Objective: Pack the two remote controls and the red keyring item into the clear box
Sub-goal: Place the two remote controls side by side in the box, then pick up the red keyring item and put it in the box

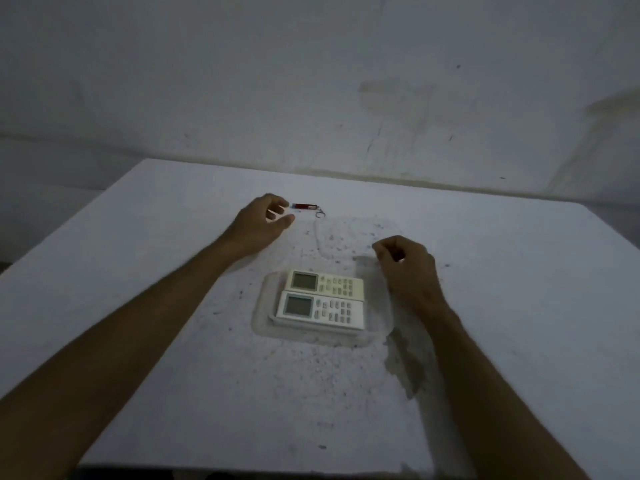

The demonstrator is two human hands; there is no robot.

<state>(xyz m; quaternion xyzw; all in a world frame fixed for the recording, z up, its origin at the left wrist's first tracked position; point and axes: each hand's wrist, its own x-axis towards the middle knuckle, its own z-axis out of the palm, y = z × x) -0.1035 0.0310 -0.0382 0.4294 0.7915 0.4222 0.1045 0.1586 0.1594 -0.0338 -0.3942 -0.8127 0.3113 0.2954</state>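
Two white remote controls lie side by side in the clear box (pixel 260 306) at the table's middle, the far remote (pixel 325 285) behind the near remote (pixel 320 310), screens to the left. The red keyring item (pixel 304 206) lies on the table behind the box, its metal ring to the right. My left hand (pixel 263 223) is just left of it, thumb and fingers apart around its left end, not touching it as far as I can see. My right hand (pixel 407 268) hovers at the box's far right corner, fingers curled in, with nothing visible in it.
A clear lid (pixel 318 237), faint in outline, lies flat between the keyring item and the box. The white table (pixel 138 271) is speckled with dark marks, with a grey stain right of the box. A wall runs behind the table's far edge.
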